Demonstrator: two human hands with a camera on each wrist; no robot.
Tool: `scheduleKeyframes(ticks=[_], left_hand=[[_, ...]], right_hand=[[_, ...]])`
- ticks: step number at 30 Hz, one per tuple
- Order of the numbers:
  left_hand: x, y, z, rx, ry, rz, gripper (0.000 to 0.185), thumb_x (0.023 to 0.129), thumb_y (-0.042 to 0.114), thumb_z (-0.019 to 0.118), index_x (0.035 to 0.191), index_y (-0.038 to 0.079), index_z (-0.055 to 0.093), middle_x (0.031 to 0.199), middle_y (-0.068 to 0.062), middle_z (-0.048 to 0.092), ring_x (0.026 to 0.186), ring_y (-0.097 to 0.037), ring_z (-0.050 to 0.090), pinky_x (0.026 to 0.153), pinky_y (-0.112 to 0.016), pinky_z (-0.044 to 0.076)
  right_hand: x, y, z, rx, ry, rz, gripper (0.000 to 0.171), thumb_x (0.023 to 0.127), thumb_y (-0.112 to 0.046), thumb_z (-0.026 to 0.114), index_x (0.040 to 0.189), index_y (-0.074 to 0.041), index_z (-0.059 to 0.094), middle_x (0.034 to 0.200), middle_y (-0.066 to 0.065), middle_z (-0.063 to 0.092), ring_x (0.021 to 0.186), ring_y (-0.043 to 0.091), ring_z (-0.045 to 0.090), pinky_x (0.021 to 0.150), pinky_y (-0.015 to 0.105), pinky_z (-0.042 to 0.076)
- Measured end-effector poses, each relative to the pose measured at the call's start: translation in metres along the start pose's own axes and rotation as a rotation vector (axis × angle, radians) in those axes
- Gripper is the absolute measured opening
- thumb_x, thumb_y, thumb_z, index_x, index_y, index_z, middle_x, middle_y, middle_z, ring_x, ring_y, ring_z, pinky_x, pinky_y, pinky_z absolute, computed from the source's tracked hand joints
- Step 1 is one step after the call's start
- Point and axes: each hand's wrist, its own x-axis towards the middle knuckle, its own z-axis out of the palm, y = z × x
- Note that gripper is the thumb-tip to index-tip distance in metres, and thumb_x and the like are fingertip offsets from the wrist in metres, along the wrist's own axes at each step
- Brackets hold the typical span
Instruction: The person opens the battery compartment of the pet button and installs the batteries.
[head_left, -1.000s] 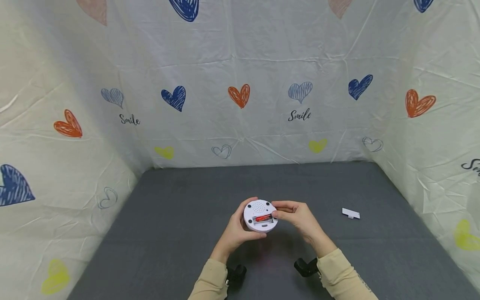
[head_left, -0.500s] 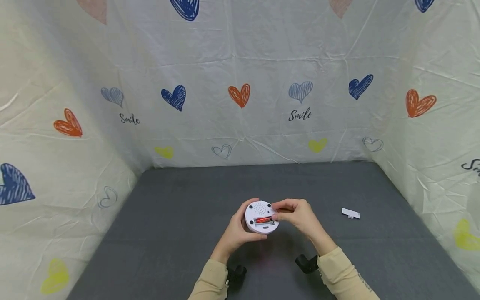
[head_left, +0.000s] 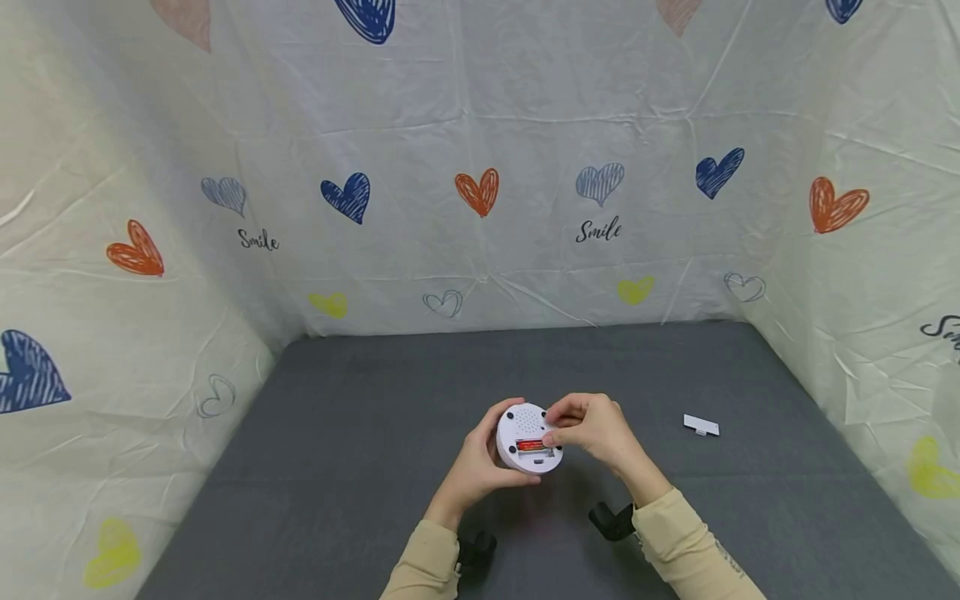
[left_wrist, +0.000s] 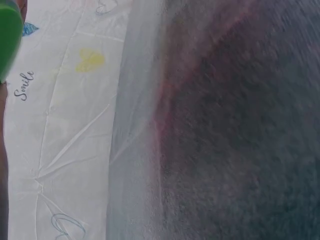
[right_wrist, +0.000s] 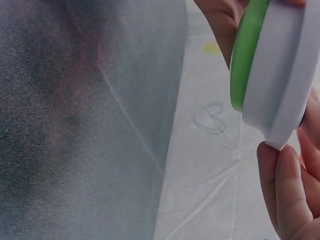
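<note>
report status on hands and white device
Left hand holds white device. Right hand touches it beside red battery. White cover on table, clear of both hands.

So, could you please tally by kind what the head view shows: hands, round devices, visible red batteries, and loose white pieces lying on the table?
Hands: 2 (left hand, right hand)
Round device: 1
Red battery, visible: 1
Loose white piece on the table: 1
Total: 5

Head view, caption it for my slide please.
Left hand grips a round device, right hand at its red battery; a white cover lies on the table.
</note>
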Motion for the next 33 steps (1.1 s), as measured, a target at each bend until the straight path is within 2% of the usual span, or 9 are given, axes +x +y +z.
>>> scheduleKeyframes(ticks=[6,14,18,25,29,33], left_hand=[[0.001,-0.001,0.002,0.011,-0.001,-0.002,0.092,0.063,-0.006,0.082,0.140,0.011,0.033,0.133,-0.013,0.040,0.114,-0.025,0.045,0.089,-0.034,0.045],[-0.003,-0.003,0.002,0.001,-0.002,-0.021,0.091,0.065,-0.006,0.081,0.140,0.010,0.032,0.132,-0.014,0.039,0.114,-0.025,0.046,0.087,-0.035,0.046],[-0.002,-0.006,0.000,-0.008,0.016,-0.033,0.092,0.065,-0.006,0.081,0.141,0.009,0.031,0.133,-0.013,0.039,0.114,-0.025,0.045,0.088,-0.035,0.046],[0.000,-0.027,-0.005,-0.014,0.057,-0.028,0.095,0.064,-0.007,0.081,0.142,0.011,0.030,0.132,-0.011,0.040,0.114,-0.024,0.046,0.086,-0.034,0.047],[0.000,-0.035,-0.007,-0.003,0.074,0.008,0.096,0.062,-0.006,0.082,0.141,0.011,0.031,0.130,-0.012,0.042,0.112,-0.025,0.047,0.085,-0.033,0.048],[0.000,-0.038,-0.008,-0.011,0.079,0.020,0.096,0.061,-0.006,0.083,0.141,0.014,0.034,0.130,-0.013,0.042,0.112,-0.025,0.047,0.085,-0.033,0.048]], right_hand=[[0.000,0.003,0.000,-0.004,0.014,-0.002,0.025,0.066,-0.006,0.082,0.085,0.001,0.067,0.085,0.009,0.067,0.080,0.019,0.064,0.070,0.030,0.053],[-0.003,0.006,-0.001,0.008,-0.015,-0.024,0.027,0.069,-0.007,0.081,0.091,0.002,0.068,0.089,0.010,0.068,0.084,0.020,0.064,0.071,0.029,0.053],[-0.003,0.010,-0.005,0.041,-0.049,-0.051,0.027,0.074,-0.008,0.078,0.097,0.001,0.068,0.095,0.011,0.067,0.089,0.021,0.064,0.074,0.030,0.052],[-0.006,0.026,-0.020,0.092,-0.108,-0.094,0.027,0.082,-0.011,0.070,0.107,-0.002,0.067,0.103,0.011,0.066,0.092,0.022,0.063,0.079,0.031,0.050],[-0.011,0.038,-0.035,0.061,-0.088,-0.091,0.027,0.082,-0.015,0.071,0.107,-0.003,0.068,0.104,0.012,0.066,0.092,0.020,0.062,0.080,0.030,0.049],[-0.019,0.049,-0.053,0.038,-0.059,-0.072,0.028,0.083,-0.015,0.071,0.107,-0.002,0.067,0.107,0.019,0.063,0.094,0.020,0.062,0.080,0.030,0.049]])
